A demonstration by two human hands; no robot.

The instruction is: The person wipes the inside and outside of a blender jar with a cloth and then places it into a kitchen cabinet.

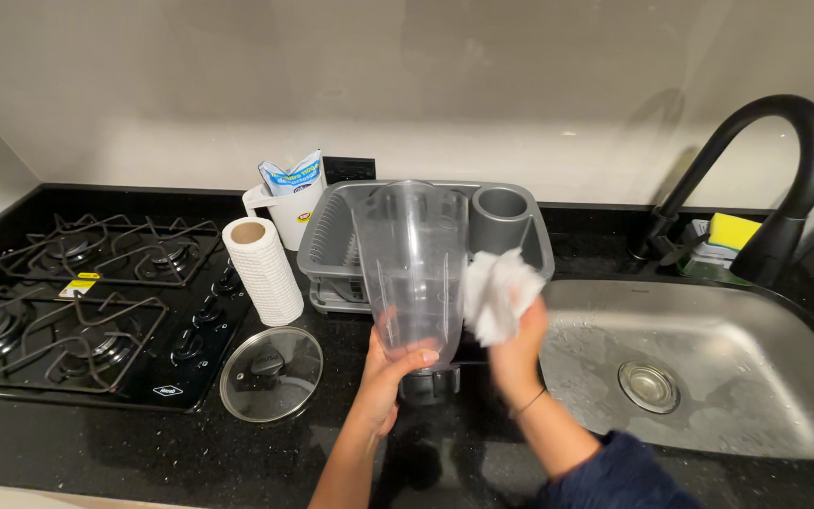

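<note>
Blender jug [414,269] upright over worktop [143,452], before dish rack [332,236] | left hand [390,369] clamped round its lower wall | right hand [518,341] closed on crumpled paper towel [499,290] (touching jug's side) | wipe best with jug held steady.

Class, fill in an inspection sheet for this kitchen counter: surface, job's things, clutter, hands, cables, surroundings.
Surface: black speckled stone counter.
Job's things: clear plastic blender jug on a black base; crumpled white paper towel.
Clutter: white paper-towel roll, round glass pot lid, grey dish rack, white jug holding a blue-and-white bag, yellow sponge.
Hands: left hand grips the jug; right hand presses the towel against it.
Cables: nothing seen.
Surroundings: black gas hob, steel sink, black tap.
</note>
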